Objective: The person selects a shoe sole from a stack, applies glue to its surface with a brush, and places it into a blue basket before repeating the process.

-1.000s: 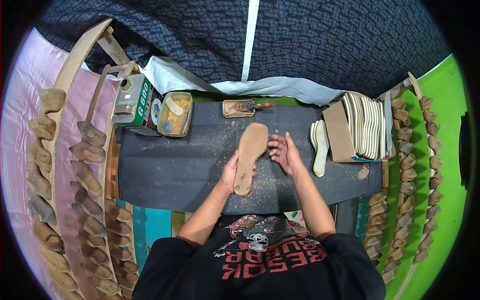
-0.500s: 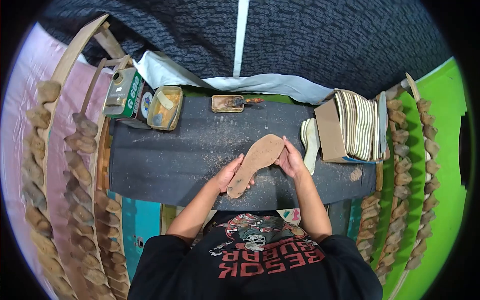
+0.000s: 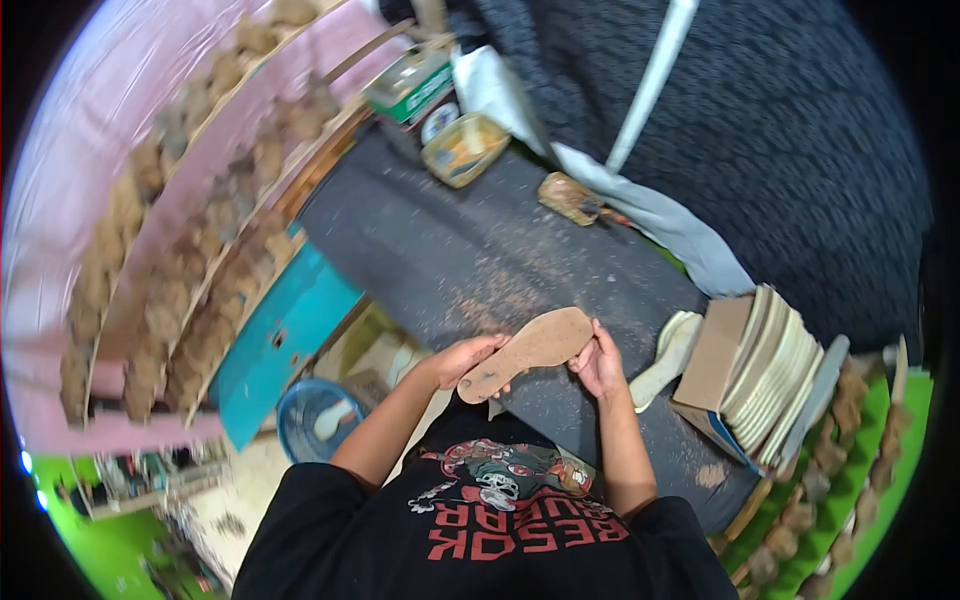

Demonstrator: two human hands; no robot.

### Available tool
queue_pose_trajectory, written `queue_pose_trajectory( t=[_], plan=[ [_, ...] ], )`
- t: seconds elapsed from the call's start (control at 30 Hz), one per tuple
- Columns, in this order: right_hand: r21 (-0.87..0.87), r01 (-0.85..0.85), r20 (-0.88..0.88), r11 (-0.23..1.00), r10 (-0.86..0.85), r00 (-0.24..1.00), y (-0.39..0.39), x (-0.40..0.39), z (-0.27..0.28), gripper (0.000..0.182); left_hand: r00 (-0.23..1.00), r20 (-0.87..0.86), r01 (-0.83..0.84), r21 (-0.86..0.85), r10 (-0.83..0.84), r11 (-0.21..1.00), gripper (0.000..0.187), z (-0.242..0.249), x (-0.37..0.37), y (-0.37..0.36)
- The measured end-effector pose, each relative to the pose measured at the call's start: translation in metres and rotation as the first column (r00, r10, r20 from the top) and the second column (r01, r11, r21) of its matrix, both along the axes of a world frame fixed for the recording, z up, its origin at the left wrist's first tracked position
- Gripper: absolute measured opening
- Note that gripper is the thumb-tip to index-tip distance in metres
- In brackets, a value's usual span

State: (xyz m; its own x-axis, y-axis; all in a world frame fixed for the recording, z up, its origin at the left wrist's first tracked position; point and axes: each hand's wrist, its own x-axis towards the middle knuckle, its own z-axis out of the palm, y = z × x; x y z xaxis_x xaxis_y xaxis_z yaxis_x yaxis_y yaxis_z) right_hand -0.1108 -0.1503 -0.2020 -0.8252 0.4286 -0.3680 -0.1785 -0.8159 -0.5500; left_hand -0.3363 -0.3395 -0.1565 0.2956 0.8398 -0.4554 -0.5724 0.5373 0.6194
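A brown shoe insole, speckled and with dark marks at its narrow end, is held between my two hands above the near edge of the dark-covered table. My left hand grips the narrow end, thumb on top and fingertips showing below. At the wide end, my right hand pinches the edge of the insole. Pale insoles lie on the table to the right of my right hand, beside a cardboard box packed with upright pale insoles.
At the table's far side are a green can, a yellowish tub and a small tray with a brush. Racks of shoe lasts line the left and right. A blue basin stands on the floor at the left.
The view has turned, so the table now slants down to the right and the basin and floor have come into view. Both hands still hold the insole, which lies a little flatter.
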Motion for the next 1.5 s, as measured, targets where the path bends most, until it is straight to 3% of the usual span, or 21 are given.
queue_pose_trajectory(
  t=[0.1, 0.17, 0.23, 0.3, 0.33, 0.37, 0.43, 0.57, 0.67, 0.73, 0.77, 0.83, 0.97, 1.17, 1.33, 1.4, 1.5],
  plan=[
    [0.031, -0.137, 0.023, 0.99, 0.136, 0.99, -0.011, -0.014, 0.001, 0.036, 0.993, -0.06, -0.103, -0.033, 0.101, 0.994, 0.061, 0.005, 0.008, -0.047],
    [0.157, -0.337, 0.111, 0.928, 0.322, 0.94, -0.017, -0.027, 0.008, 0.038, 0.977, -0.08, -0.204, -0.059, 0.199, 0.977, 0.055, 0.014, 0.017, -0.081],
    [0.175, -0.437, 0.156, 0.882, 0.413, 0.897, -0.028, -0.041, 0.019, 0.039, 0.936, -0.24, -0.295, -0.147, 0.255, 0.944, 0.052, 0.022, 0.026, -0.111],
    [0.163, -0.595, 0.193, 0.787, 0.566, 0.802, -0.041, -0.055, 0.025, 0.042, 0.903, -0.258, -0.377, -0.096, 0.343, 0.921, 0.05, 0.022, 0.034, -0.14],
    [0.2, -0.646, 0.303, 0.736, 0.581, 0.755, -0.051, -0.062, 0.036, 0.05, 0.892, -0.258, -0.4, -0.071, 0.37, 0.914, 0.049, 0.02, 0.038, -0.152],
    [0.215, -0.668, 0.303, 0.713, 0.601, 0.739, -0.057, -0.069, 0.039, 0.05, 0.882, -0.259, -0.419, -0.046, 0.395, 0.907, 0.049, 0.017, 0.041, -0.164],
    [0.232, -0.831, 0.49, 0.506, 0.677, 0.55, -0.071, -0.083, 0.044, 0.057, 0.848, -0.249, -0.487, -0.024, 0.467, 0.873, 0.047, 0.009, 0.049, -0.185],
    [0.286, -0.861, 0.579, 0.421, 0.64, 0.505, -0.109, -0.106, 0.057, 0.056, 0.793, -0.327, -0.545, -0.001, 0.515, 0.839, 0.048, 0.006, 0.051, -0.231],
    [0.285, -0.834, 0.584, 0.472, 0.604, 0.542, -0.141, -0.119, 0.048, 0.054, 0.78, -0.227, -0.608, -0.053, 0.584, 0.792, 0.048, 0.007, 0.048, -0.281],
    [0.26, -0.818, 0.574, 0.514, 0.599, 0.559, -0.167, -0.125, 0.049, 0.054, 0.68, -0.127, -0.733, -0.098, 0.722, 0.673, 0.049, -0.009, 0.045, -0.322],
    [0.266, -0.82, 0.576, 0.507, 0.598, 0.557, -0.184, -0.127, 0.05, 0.054, 0.675, -0.124, -0.737, -0.091, 0.727, 0.669, 0.049, -0.016, 0.045, -0.343],
    [0.238, -0.786, 0.566, 0.57, 0.577, 0.59, -0.222, -0.128, 0.055, 0.056, 0.506, -0.116, -0.863, -0.053, 0.855, 0.503, 0.052, -0.024, 0.047, -0.383],
    [0.169, -0.802, 0.546, 0.573, 0.623, 0.56, -0.293, -0.123, 0.037, 0.055, 0.395, -0.019, -0.919, -0.016, 0.918, 0.395, 0.052, -0.045, 0.056, -0.453],
    [0.058, -0.866, 0.547, 0.497, 0.71, 0.444, -0.376, -0.122, 0.026, 0.056, 0.247, -0.216, -0.968, -0.098, 0.945, 0.23, 0.042, -0.062, 0.072, -0.516],
    [0.005, -0.952, 0.573, 0.307, 0.779, 0.255, -0.395, -0.149, -0.001, 0.059, 0.14, -0.195, -0.981, -0.158, 0.971, 0.11, 0.042, -0.09, 0.09, -0.54],
    [-0.006, -0.969, 0.569, 0.247, 0.798, 0.199, -0.406, -0.169, -0.012, 0.059, 0.043, -0.248, -0.973, -0.23, 0.968, -0.016, 0.041, -0.092, 0.093, -0.548],
    [-0.005, -0.985, 0.518, 0.171, 0.843, 0.144, -0.427, -0.203, -0.026, 0.059, -0.095, -0.292, -0.965, -0.21, 0.952, -0.16, 0.041, -0.089, 0.09, -0.565]
  ],
)
